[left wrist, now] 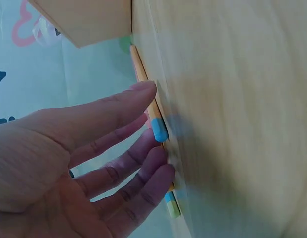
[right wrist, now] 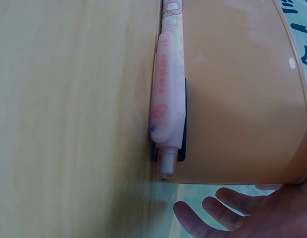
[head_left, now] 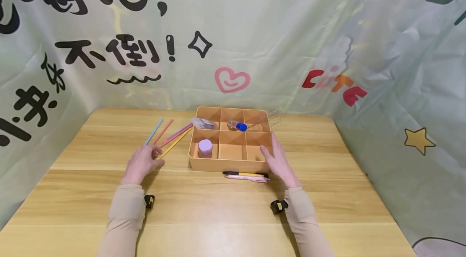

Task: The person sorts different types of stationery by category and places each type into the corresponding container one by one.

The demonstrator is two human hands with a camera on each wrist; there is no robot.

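My left hand is at the near ends of several slim coloured sticks on the table. Its thumb and loosely bent fingers lie around an orange stick with a blue end; a gap shows between thumb and fingers. Beside it lie a light blue stick and a red stick. My right hand rests at the right side of an orange divided box, thumb over the rim, other fingers extended along the outside. A pink pen and a black-and-yellow pen lie along its front.
In the box are a purple-lidded jar, a clear bottle with a blue cap and a clear plastic packet. Thin clear or wire-like items poke over the back right corner. A printed cloth hangs behind the table.
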